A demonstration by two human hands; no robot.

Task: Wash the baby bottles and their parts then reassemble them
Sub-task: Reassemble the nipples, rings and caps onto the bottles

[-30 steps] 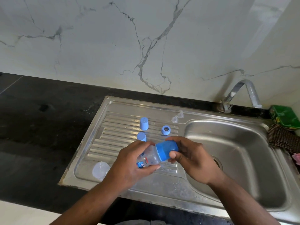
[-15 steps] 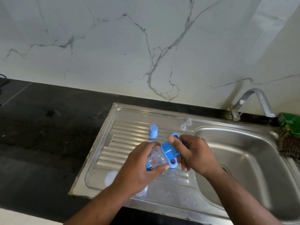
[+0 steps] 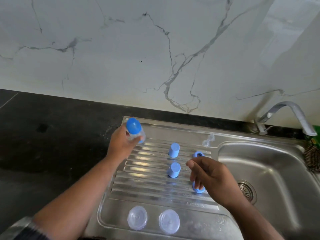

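Here, left hand [image 3: 121, 144] grip round capped bottle [image 3: 134, 129], above drainboard [image 3: 147, 187]; right hand [image 3: 213, 177] grip loose, over blue ring [image 3: 200, 191].

Bright daylight, drainboard [image 3: 155, 172] glare, slight motion blur.

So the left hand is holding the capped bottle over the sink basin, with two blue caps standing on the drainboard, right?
Not quite. The head view shows the left hand holding the capped bottle at the far left corner of the drainboard, not over the sink basin. Two blue caps do stand on the drainboard.
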